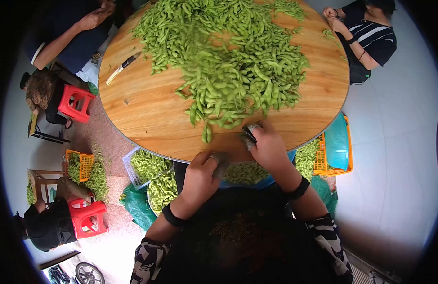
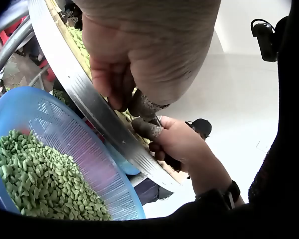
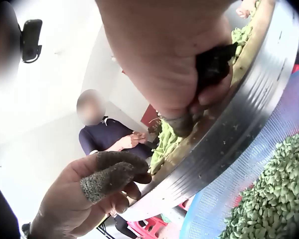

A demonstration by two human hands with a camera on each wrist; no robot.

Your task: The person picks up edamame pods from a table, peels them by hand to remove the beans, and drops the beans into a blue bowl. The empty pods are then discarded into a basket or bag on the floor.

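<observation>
My right hand grips a small black tool at the near edge of the round wooden table; its working end is hidden by the fingers. Grey worn covers wrap the thumb and a finger. Close beside it, my left hand has loosely bent fingers and grey covers on thumb and forefinger, with nothing visible between them. A large heap of green soybean pods spreads over the table just beyond both hands. Below the rim, a blue mesh basin holds shelled green beans.
A knife lies on the table's left side. Pods fill a white crate below left; an orange crate with a teal basket stands at right. Other people sit around, near red stools.
</observation>
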